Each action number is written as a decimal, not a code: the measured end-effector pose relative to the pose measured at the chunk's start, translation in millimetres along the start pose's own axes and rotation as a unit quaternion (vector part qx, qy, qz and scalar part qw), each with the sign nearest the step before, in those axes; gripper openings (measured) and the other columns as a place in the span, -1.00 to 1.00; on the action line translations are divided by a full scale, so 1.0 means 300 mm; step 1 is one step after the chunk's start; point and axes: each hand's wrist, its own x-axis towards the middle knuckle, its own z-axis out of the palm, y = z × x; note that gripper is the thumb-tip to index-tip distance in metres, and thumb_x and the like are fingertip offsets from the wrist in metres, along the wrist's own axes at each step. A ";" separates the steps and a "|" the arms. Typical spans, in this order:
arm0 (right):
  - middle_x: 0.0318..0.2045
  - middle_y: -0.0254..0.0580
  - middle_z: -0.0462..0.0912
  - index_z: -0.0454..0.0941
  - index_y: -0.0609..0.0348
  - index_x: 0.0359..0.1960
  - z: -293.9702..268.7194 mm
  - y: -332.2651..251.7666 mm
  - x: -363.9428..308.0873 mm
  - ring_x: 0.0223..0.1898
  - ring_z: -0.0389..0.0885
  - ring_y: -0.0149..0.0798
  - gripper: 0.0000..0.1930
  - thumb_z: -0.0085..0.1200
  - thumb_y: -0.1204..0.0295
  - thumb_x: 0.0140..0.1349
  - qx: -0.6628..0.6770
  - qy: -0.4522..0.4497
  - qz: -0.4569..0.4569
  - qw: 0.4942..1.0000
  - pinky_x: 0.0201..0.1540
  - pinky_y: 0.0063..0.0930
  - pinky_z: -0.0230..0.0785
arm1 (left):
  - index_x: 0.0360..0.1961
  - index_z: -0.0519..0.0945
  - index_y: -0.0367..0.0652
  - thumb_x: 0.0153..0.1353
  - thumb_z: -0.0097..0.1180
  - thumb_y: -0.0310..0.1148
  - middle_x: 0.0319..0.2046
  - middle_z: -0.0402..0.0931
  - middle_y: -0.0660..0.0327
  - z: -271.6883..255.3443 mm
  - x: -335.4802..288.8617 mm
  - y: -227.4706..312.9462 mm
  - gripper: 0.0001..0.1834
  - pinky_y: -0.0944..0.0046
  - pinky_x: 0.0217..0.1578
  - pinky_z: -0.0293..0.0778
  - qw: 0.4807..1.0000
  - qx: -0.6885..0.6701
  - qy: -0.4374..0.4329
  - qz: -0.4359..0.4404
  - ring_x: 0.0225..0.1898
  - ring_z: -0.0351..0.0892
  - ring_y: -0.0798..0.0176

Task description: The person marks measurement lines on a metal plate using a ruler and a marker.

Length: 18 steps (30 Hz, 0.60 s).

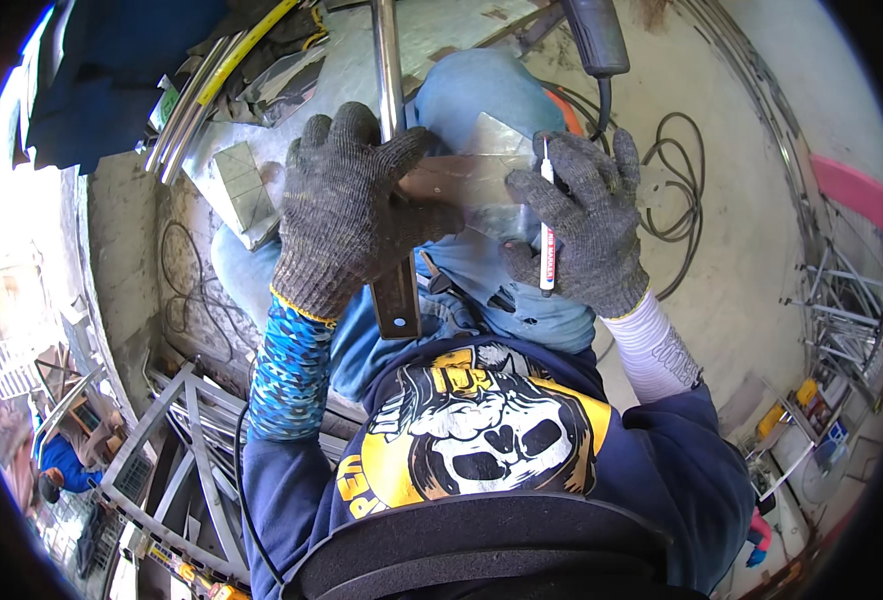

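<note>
My left hand [337,205], in a dark grey knit glove, presses on a try square with its thumb and index finger apart around the blade [442,180]. A dark bar [398,305] with a hole near its end comes out below that hand. Above it runs a shiny metal tube [389,75]; my hand hides where they meet. A thin silvery metal plate [502,138] lies over my lap, partly under the blade. My right hand [597,225], gloved alike, holds a white marker [548,240] between its fingers, tip pointing away, beside the plate's right edge.
A square metal block [244,190] sits left of my left hand. Farther left lie several metal tubes [187,110] and a yellow strip [247,50]. A dark corded power tool [597,40] is at the top; coiled cable [677,190] lies right. Metal frames [187,450] stand lower left.
</note>
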 end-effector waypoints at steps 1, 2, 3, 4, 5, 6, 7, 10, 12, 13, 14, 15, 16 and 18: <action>0.19 -0.04 0.47 0.63 -0.13 0.01 -0.001 0.003 -0.001 0.25 0.43 0.09 -0.44 0.21 -0.18 0.08 0.010 0.001 0.000 1.000 0.41 0.36 -0.13 | -0.15 0.76 -0.02 -0.22 0.56 -0.02 -0.35 0.47 0.12 0.000 0.002 -0.005 -0.43 0.05 -0.31 0.51 1.000 -0.002 -0.010 0.017 -0.31 0.56 0.08; 0.18 -0.03 0.45 0.62 -0.15 0.01 -0.002 0.004 -0.002 0.23 0.42 0.09 -0.46 0.21 -0.15 0.08 0.020 0.002 0.000 1.000 0.38 0.42 -0.11 | -0.16 0.76 -0.03 -0.26 0.57 0.00 -0.35 0.48 0.13 0.001 0.005 -0.010 -0.41 0.05 -0.31 0.51 0.999 -0.004 -0.020 0.033 -0.30 0.56 0.08; 0.18 -0.03 0.45 0.62 -0.15 0.01 -0.004 0.004 -0.001 0.23 0.42 0.09 -0.46 0.21 -0.15 0.08 0.021 0.002 0.000 1.000 0.38 0.42 -0.11 | -0.16 0.76 -0.03 -0.26 0.57 0.00 -0.35 0.48 0.13 0.003 0.009 -0.018 -0.41 0.05 -0.31 0.51 0.999 -0.004 -0.020 0.033 -0.30 0.56 0.08; 0.18 -0.03 0.45 0.62 -0.15 0.02 -0.007 0.004 0.000 0.23 0.41 0.09 -0.45 0.19 -0.17 0.10 0.017 0.000 -0.004 1.000 0.38 0.41 -0.11 | -0.19 0.76 -0.06 -0.24 0.56 -0.01 -0.38 0.51 0.14 0.008 0.012 -0.027 -0.44 0.06 -0.32 0.51 0.998 -0.045 -0.042 0.025 -0.32 0.57 0.08; 0.18 -0.03 0.45 0.62 -0.15 0.02 -0.009 0.004 0.002 0.23 0.41 0.10 -0.44 0.17 -0.20 0.12 0.013 -0.002 -0.007 1.000 0.39 0.41 -0.12 | -0.23 0.76 -0.09 -0.21 0.55 -0.03 -0.40 0.53 0.14 0.015 0.016 -0.037 -0.48 0.08 -0.34 0.50 0.994 -0.086 -0.064 0.016 -0.33 0.58 0.07; 0.18 -0.03 0.45 0.62 -0.15 0.02 -0.010 0.005 0.001 0.23 0.41 0.10 -0.44 0.17 -0.20 0.12 0.013 -0.002 -0.007 1.000 0.39 0.41 -0.12 | -0.23 0.76 -0.09 -0.21 0.55 -0.03 -0.40 0.53 0.14 0.024 0.018 -0.045 -0.48 0.08 -0.34 0.50 0.994 -0.086 -0.064 0.016 -0.33 0.58 0.07; 0.19 -0.03 0.44 0.62 -0.16 0.03 -0.011 0.005 0.001 0.24 0.40 0.10 -0.43 0.14 -0.22 0.14 0.006 -0.004 -0.010 1.000 0.39 0.40 -0.12 | -0.26 0.75 -0.13 -0.17 0.54 -0.04 -0.43 0.55 0.13 0.034 0.019 -0.053 -0.51 0.09 -0.35 0.50 0.988 -0.131 -0.083 0.011 -0.37 0.59 0.07; 0.19 -0.04 0.46 0.63 -0.17 0.03 -0.023 0.015 0.004 0.25 0.41 0.10 -0.44 0.12 -0.23 0.17 0.015 -0.011 -0.012 1.000 0.40 0.37 -0.12 | -0.31 0.74 -0.18 -0.10 0.52 -0.08 -0.48 0.57 0.11 0.043 0.028 -0.073 -0.57 0.10 -0.39 0.50 0.969 -0.201 -0.143 -0.025 -0.44 0.59 0.07; 0.18 -0.04 0.47 0.63 -0.19 0.03 -0.028 0.019 0.008 0.25 0.43 0.09 -0.46 0.12 -0.22 0.18 0.033 -0.016 -0.009 0.999 0.41 0.34 -0.12 | -0.33 0.73 -0.19 -0.06 0.51 -0.10 -0.51 0.58 0.10 0.039 0.035 -0.078 -0.60 0.11 -0.40 0.50 0.955 -0.225 -0.185 -0.055 -0.47 0.59 0.08; 0.14 -0.09 0.52 0.65 -0.17 0.00 -0.029 0.019 0.009 0.23 0.47 0.07 -0.51 0.25 -0.09 0.10 0.045 0.000 -0.004 0.999 0.43 0.30 -0.11 | -0.33 0.73 -0.21 -0.01 0.50 -0.10 -0.51 0.59 0.12 0.029 0.044 -0.076 -0.61 0.14 -0.40 0.50 0.946 -0.248 -0.199 -0.070 -0.48 0.58 0.14; 0.09 -0.14 0.57 0.66 -0.15 -0.03 -0.027 0.019 0.011 0.21 0.52 0.04 -0.53 0.38 0.03 0.03 0.058 0.017 0.002 0.998 0.45 0.26 -0.09 | -0.34 0.73 -0.23 0.03 0.48 -0.11 -0.52 0.59 0.13 0.025 0.050 -0.077 -0.62 0.16 -0.39 0.50 0.935 -0.270 -0.213 -0.084 -0.48 0.58 0.20; 0.09 -0.14 0.57 0.66 -0.15 -0.03 -0.016 0.024 0.007 0.21 0.52 0.04 -0.53 0.38 0.03 0.03 0.058 0.016 0.002 0.998 0.45 0.26 -0.09 | -0.34 0.73 -0.23 0.03 0.48 -0.11 -0.52 0.59 0.13 0.030 0.051 -0.084 -0.62 0.16 -0.39 0.50 0.935 -0.270 -0.213 -0.084 -0.48 0.58 0.20; 0.08 -0.16 0.58 0.67 -0.19 -0.03 0.004 0.031 0.000 0.19 0.53 0.01 -0.60 0.36 0.09 0.08 0.045 0.050 -0.007 0.998 0.43 0.26 -0.03 | -0.34 0.72 -0.24 0.07 0.46 -0.11 -0.52 0.60 0.15 0.037 0.051 -0.094 -0.63 0.20 -0.39 0.49 0.920 -0.304 -0.228 -0.096 -0.46 0.57 0.25; 0.06 -0.18 0.59 0.68 -0.23 -0.04 0.019 0.036 -0.005 0.17 0.54 -0.02 -0.66 0.33 0.14 0.12 0.032 0.083 -0.015 0.996 0.41 0.26 0.03 | -0.35 0.72 -0.26 0.12 0.45 -0.12 -0.51 0.60 0.18 0.043 0.056 -0.103 -0.63 0.23 -0.38 0.48 0.902 -0.339 -0.244 -0.107 -0.45 0.57 0.31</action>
